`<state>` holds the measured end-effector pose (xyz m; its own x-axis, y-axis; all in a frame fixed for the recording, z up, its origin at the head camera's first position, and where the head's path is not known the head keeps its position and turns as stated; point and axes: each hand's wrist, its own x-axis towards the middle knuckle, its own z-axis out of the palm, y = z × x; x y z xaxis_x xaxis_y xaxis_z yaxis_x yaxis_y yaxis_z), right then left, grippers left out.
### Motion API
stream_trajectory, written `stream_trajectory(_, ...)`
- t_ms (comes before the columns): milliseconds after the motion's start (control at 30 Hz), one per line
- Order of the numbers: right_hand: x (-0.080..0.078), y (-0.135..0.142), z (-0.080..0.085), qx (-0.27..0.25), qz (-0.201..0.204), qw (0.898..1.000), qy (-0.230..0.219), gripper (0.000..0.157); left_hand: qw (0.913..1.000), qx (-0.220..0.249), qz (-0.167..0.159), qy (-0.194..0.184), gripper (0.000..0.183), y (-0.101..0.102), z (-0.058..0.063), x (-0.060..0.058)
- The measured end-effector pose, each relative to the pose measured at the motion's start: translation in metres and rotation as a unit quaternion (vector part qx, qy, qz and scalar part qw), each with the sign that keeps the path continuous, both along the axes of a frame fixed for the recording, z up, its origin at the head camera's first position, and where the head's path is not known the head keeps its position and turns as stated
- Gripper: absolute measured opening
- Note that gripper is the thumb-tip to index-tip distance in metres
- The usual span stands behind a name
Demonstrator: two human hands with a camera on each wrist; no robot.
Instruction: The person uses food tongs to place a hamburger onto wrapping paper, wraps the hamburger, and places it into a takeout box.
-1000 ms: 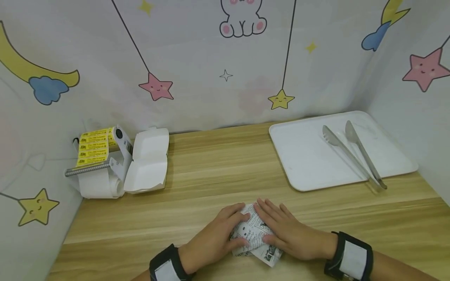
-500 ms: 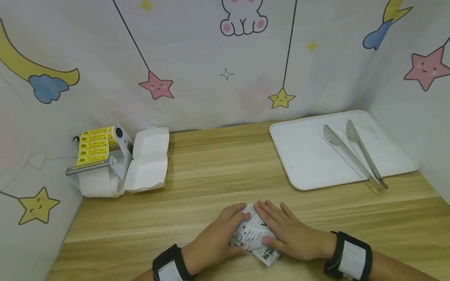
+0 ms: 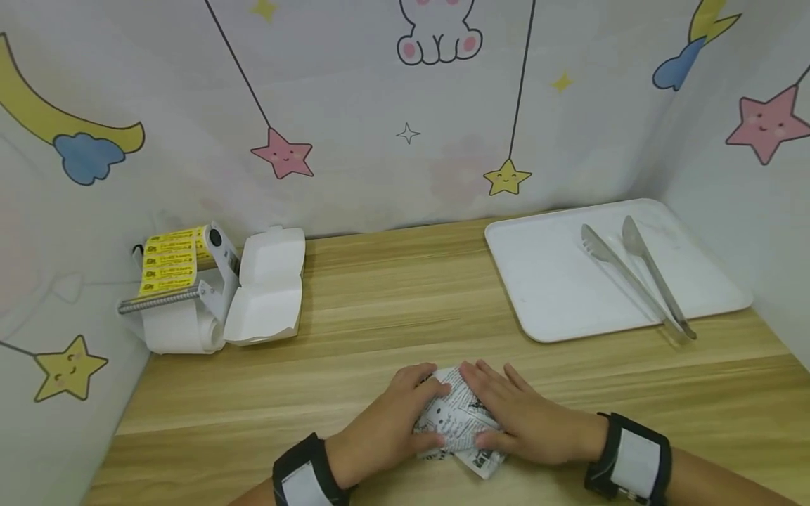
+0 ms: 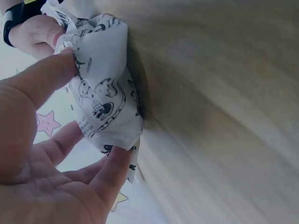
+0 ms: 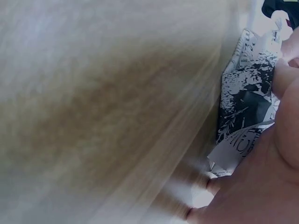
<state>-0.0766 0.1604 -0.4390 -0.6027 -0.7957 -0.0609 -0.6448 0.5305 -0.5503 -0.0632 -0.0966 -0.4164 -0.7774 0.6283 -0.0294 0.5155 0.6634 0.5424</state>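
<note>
A paper-wrapped packet (image 3: 457,422), white with black print, lies on the wooden table in front of the person, one folded flap (image 3: 481,458) sticking out toward the near edge. From its left side my left hand (image 3: 389,425) holds it, thumb near and fingers curled at the far side, as the left wrist view also shows around the packet (image 4: 105,100). My right hand (image 3: 534,422) rests on the right side with fingers extended and thumb on the paper. In the right wrist view the packet's dark printed side (image 5: 247,95) shows beside the palm. What the paper wraps is hidden.
Back left stands a dispenser (image 3: 218,288) with yellow labels (image 3: 167,263) and a white roll. Beside it is an open white box (image 3: 264,306). A white tray (image 3: 538,281) at the back right bears metal tongs (image 3: 661,281), whose end overhangs the near edge.
Both hands stay at the packet with only slight shifts of fingers and thumbs. The packet barely moves, and everything else stays in place.
</note>
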Motion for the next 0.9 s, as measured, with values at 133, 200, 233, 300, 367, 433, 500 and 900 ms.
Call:
stream_trajectory(133, 0.003, -0.002, -0.001, 0.016, -0.004, 1.000, 0.022, 0.085, 1.0000, 0.005, -0.006, 0.003, 0.061, -0.002, -0.001, 0.000)
stream_trajectory(200, 0.004, -0.003, -0.003, 0.023, -0.010, 0.999, 0.049, 0.085, 1.0000, 0.003, -0.005, 0.000, 0.064, -0.002, -0.002, -0.001)
stream_trajectory(233, 0.005, -0.004, -0.004, 0.026, -0.013, 0.998, 0.061, 0.085, 1.0000, 0.002, -0.003, -0.003, 0.066, -0.002, -0.003, -0.001)
stream_trajectory(300, 0.005, -0.006, -0.006, 0.034, -0.018, 0.996, 0.080, 0.084, 1.0000, 0.003, 0.000, -0.009, 0.070, -0.002, -0.004, -0.001)
stream_trajectory(367, 0.006, -0.007, -0.008, 0.041, -0.023, 0.995, 0.084, 0.084, 0.9999, 0.004, 0.000, -0.009, 0.075, -0.002, -0.006, -0.001)
stream_trajectory(433, 0.005, -0.007, -0.008, 0.047, -0.026, 0.995, 0.078, 0.084, 0.9999, 0.011, 0.000, -0.005, 0.079, -0.003, -0.008, 0.000)
stream_trajectory(500, 0.004, -0.008, -0.007, 0.051, -0.026, 0.996, 0.071, 0.084, 0.9999, 0.015, -0.003, 0.006, 0.081, -0.005, -0.008, 0.001)
stream_trajectory(900, 0.003, -0.006, -0.004, 0.058, -0.034, 0.996, 0.051, 0.088, 0.9953, 0.062, 0.068, 0.030, 0.066, -0.033, 0.015, 0.002)
